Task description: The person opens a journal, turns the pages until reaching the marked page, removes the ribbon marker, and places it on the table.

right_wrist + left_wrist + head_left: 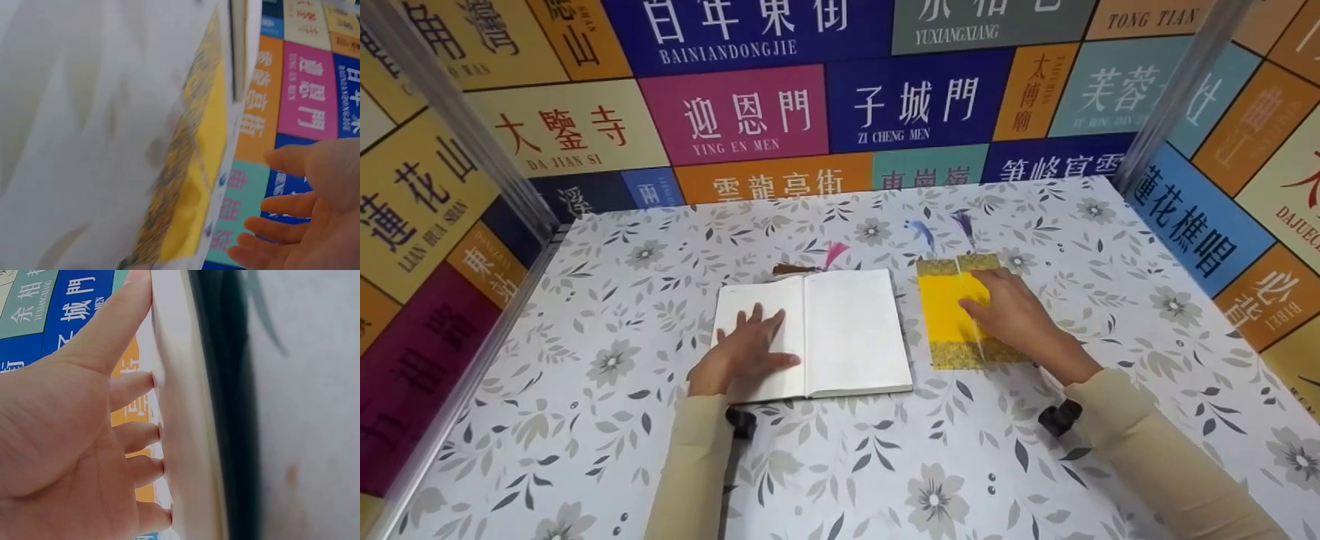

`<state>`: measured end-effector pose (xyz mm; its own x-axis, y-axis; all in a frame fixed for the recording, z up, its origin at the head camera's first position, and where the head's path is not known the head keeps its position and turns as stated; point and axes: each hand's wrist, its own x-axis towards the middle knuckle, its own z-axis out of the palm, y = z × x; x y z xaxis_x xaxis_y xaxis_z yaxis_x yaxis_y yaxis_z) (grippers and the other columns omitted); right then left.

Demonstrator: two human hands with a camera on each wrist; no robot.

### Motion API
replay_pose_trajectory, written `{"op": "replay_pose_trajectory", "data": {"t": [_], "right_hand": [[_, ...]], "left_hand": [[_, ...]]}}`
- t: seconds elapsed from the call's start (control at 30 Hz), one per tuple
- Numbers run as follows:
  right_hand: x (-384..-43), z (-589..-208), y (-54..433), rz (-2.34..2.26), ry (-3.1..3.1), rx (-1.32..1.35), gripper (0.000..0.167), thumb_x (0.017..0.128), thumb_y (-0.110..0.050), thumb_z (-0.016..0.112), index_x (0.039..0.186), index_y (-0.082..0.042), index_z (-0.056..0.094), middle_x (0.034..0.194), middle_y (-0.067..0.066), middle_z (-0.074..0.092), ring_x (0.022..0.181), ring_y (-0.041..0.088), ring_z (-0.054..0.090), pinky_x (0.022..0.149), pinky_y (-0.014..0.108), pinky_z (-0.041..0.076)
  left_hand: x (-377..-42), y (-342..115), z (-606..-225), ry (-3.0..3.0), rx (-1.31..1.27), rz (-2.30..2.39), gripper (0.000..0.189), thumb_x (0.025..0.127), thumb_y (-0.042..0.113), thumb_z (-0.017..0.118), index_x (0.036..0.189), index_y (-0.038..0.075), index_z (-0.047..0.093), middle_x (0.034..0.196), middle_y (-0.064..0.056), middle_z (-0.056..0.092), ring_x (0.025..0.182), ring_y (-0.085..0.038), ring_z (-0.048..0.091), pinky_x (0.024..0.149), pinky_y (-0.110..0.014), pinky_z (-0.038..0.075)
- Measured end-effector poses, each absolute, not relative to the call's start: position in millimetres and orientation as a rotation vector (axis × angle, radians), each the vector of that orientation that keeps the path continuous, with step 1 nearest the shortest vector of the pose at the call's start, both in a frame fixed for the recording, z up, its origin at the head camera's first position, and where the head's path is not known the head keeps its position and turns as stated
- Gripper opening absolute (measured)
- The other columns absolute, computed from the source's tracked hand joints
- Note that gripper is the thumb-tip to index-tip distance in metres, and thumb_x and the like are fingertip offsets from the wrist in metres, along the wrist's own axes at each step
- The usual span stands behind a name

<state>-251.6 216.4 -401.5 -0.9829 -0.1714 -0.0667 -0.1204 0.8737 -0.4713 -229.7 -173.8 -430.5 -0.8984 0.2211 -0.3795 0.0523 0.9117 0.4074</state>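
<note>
An open book with blank white pages (pixel 855 330) lies on the table. My left hand (pixel 746 345) rests on its left page with the fingers spread, and the left wrist view shows those fingertips touching the paper. To the right of the book lie two yellow bookmarks (pixel 945 311) side by side, with speckled gold ends. A blue tassel (pixel 922 234) and a purple tassel (pixel 963 226) extend from their far ends. My right hand (pixel 1014 311) is over the right-hand bookmark, fingers loosely bent; in the right wrist view it appears apart from the bookmarks.
A pink tassel (pixel 835 253) and a brown tassel (pixel 793 268) stick out past the book's far edge. The table (pixel 840 465) wears a white cloth with grey flowers and leaves. Colourful panels with printed characters (pixel 735 112) stand along the back and sides.
</note>
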Motion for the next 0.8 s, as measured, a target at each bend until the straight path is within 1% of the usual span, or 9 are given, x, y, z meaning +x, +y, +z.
{"op": "replay_pose_trajectory", "data": {"t": [0.1, 0.27, 0.4, 0.5, 0.6, 0.7, 0.8], "right_hand": [[-246.0, -397.3, 202.3, -0.802, 2.918, -0.363, 0.065, 0.101, -0.031, 0.058, 0.153, 0.001, 0.037, 0.158, 0.026, 0.033, 0.144, 0.046, 0.034, 0.119, 0.063, 0.03], [-236.6, -393.3, 182.1, -0.794, 2.921, -0.553, 0.068, 0.1, -0.034, 0.061, 0.155, -0.005, 0.035, 0.161, 0.021, 0.031, 0.149, 0.043, 0.027, 0.12, 0.066, 0.022], [-232.1, -390.6, 169.5, -0.747, 2.913, -0.677, 0.073, 0.098, -0.036, 0.063, 0.158, -0.011, 0.031, 0.164, 0.017, 0.027, 0.152, 0.042, 0.024, 0.12, 0.068, 0.019], [-230.8, -387.6, 160.8, -0.734, 2.887, -0.746, 0.077, 0.098, -0.038, 0.064, 0.16, -0.016, 0.026, 0.167, 0.014, 0.023, 0.154, 0.039, 0.021, 0.121, 0.067, 0.018], [-228.9, -384.1, 151.1, -0.735, 2.848, -0.783, 0.08, 0.097, -0.042, 0.063, 0.162, -0.023, 0.02, 0.169, 0.009, 0.019, 0.156, 0.036, 0.017, 0.123, 0.066, 0.016], [-226.4, -382.0, 140.7, -0.728, 2.806, -0.858, 0.08, 0.096, -0.046, 0.064, 0.161, -0.027, 0.021, 0.169, 0.006, 0.018, 0.156, 0.035, 0.016, 0.123, 0.065, 0.016], [-223.0, -382.6, 130.5, -0.706, 2.749, -0.941, 0.078, 0.095, -0.048, 0.063, 0.16, -0.03, 0.024, 0.169, 0.005, 0.02, 0.157, 0.033, 0.014, 0.124, 0.065, 0.014]], "left_hand": [[-228.8, -173.1, -430.1, 2.647, 0.187, 0.565, 0.088, 0.095, 0.048, 0.063, 0.162, 0.016, 0.017, 0.166, -0.025, -0.004, 0.153, -0.049, -0.005, 0.118, -0.075, 0.001], [-227.7, -172.4, -428.4, 2.654, 0.2, 0.557, 0.088, 0.095, 0.049, 0.063, 0.162, 0.016, 0.017, 0.166, -0.026, -0.003, 0.153, -0.049, -0.003, 0.119, -0.075, 0.003], [-227.4, -172.9, -427.8, 2.66, 0.217, 0.549, 0.088, 0.095, 0.05, 0.063, 0.162, 0.015, 0.016, 0.166, -0.026, -0.003, 0.152, -0.05, -0.002, 0.118, -0.075, 0.004], [-227.5, -173.4, -427.6, 2.662, 0.228, 0.545, 0.088, 0.095, 0.05, 0.062, 0.162, 0.015, 0.016, 0.166, -0.027, -0.003, 0.152, -0.051, -0.001, 0.118, -0.075, 0.005], [-227.6, -173.8, -428.0, 2.666, 0.234, 0.528, 0.088, 0.095, 0.051, 0.061, 0.162, 0.014, 0.017, 0.165, -0.028, -0.002, 0.152, -0.052, 0.0, 0.117, -0.076, 0.006], [-227.6, -174.2, -428.6, 2.667, 0.228, 0.518, 0.088, 0.095, 0.052, 0.061, 0.162, 0.015, 0.017, 0.166, -0.027, -0.002, 0.152, -0.051, 0.0, 0.118, -0.075, 0.007], [-227.9, -173.6, -428.9, 2.668, 0.219, 0.515, 0.088, 0.095, 0.052, 0.061, 0.162, 0.016, 0.017, 0.166, -0.026, -0.002, 0.152, -0.05, 0.0, 0.118, -0.075, 0.006]]}}
